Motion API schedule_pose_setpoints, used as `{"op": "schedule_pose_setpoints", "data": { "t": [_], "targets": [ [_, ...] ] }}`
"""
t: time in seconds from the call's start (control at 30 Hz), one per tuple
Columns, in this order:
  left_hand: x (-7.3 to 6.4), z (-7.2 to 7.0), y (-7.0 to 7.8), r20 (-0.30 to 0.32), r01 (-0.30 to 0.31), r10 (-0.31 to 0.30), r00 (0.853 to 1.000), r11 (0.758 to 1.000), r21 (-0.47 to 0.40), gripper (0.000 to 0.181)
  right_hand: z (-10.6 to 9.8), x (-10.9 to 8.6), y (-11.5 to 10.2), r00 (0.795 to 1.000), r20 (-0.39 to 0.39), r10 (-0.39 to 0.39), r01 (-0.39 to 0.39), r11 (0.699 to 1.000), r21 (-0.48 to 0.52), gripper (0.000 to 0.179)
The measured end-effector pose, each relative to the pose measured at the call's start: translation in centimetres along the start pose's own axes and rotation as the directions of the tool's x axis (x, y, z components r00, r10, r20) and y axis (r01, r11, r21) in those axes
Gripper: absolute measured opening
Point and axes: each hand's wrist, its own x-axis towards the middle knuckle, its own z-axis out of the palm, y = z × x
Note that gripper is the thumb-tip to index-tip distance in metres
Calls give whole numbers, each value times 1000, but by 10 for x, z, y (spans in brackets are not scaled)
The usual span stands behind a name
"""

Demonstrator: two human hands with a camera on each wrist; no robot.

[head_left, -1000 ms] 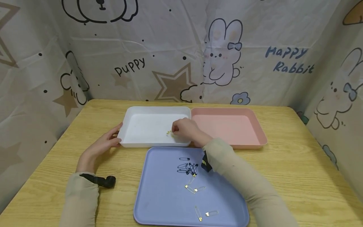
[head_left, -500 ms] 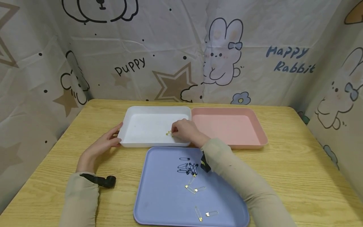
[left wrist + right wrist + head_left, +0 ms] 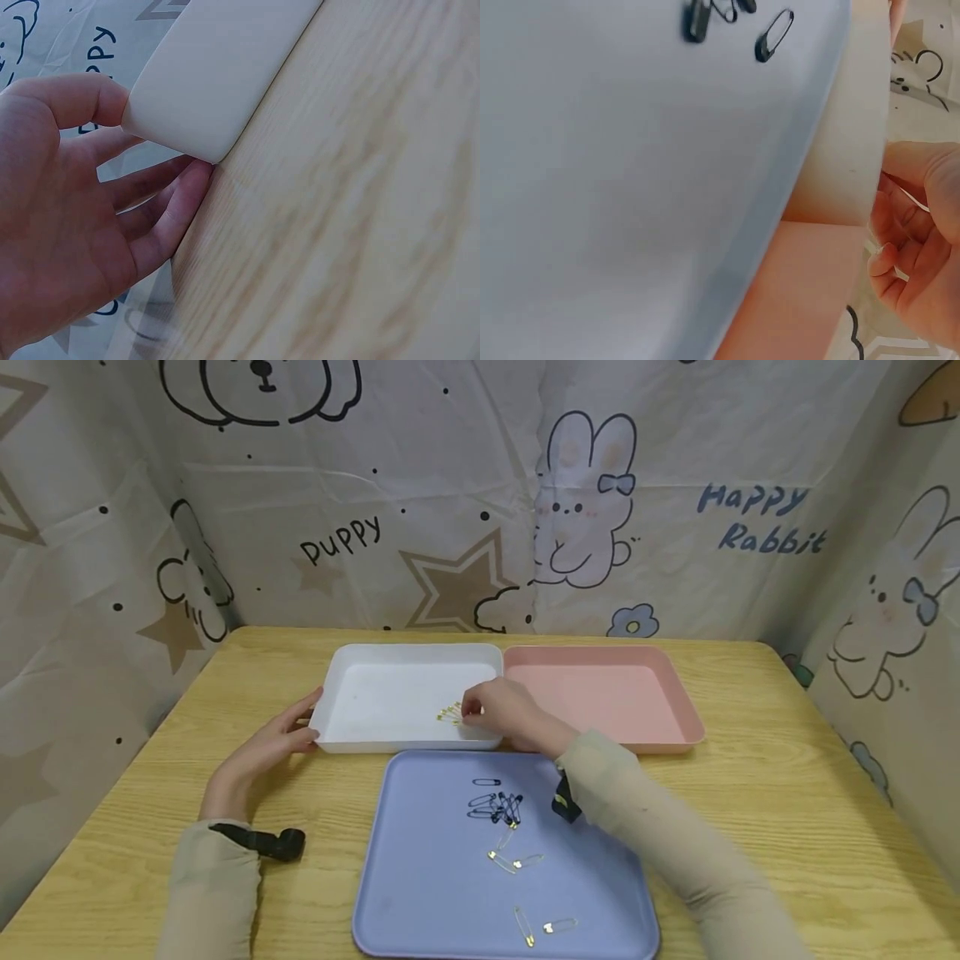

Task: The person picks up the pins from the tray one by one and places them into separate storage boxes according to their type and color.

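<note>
In the head view my left hand rests its fingertips against the left wall of a white tray. The left wrist view shows these fingers spread at the tray corner, one of them low by the tabletop. My right hand reaches into the tray's right side with bent fingers, right at a small fan of gold safety pins. Its fingertips are partly hidden behind the tray wall in the right wrist view, so I cannot tell whether they pinch a pin.
A blue tray in front holds a cluster of black safety pins and several gold safety pins. Against the white tray's right side stands a pink tray. A printed cloth hangs behind the wooden table.
My right hand and forearm have shifted slightly right, and more of the gold pins show beside the fingers. The left hand stays on the white tray; the head view has tilted a little.
</note>
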Motion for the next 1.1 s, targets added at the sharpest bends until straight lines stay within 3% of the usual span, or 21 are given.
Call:
{"op": "schedule_pose_setpoints", "data": {
  "t": [0.37, 0.67, 1.1],
  "targets": [
    [-1, 2, 2, 6, -25, 26, 1000, 1000, -7, 68, -2, -27, 4, 991, -33, -131, 130, 991, -28, 7],
    [-2, 2, 2, 1, -24, 24, 1000, 1000, 6, 69, -10, -51, 4, 982, -78, -171, 171, 985, -18, 4],
    [1, 1, -2, -9, -13, 13, 1000, 1000, -14, 67, -6, -83, 9, 948, 67, -312, 312, 950, -2, 4]
  ]
}}
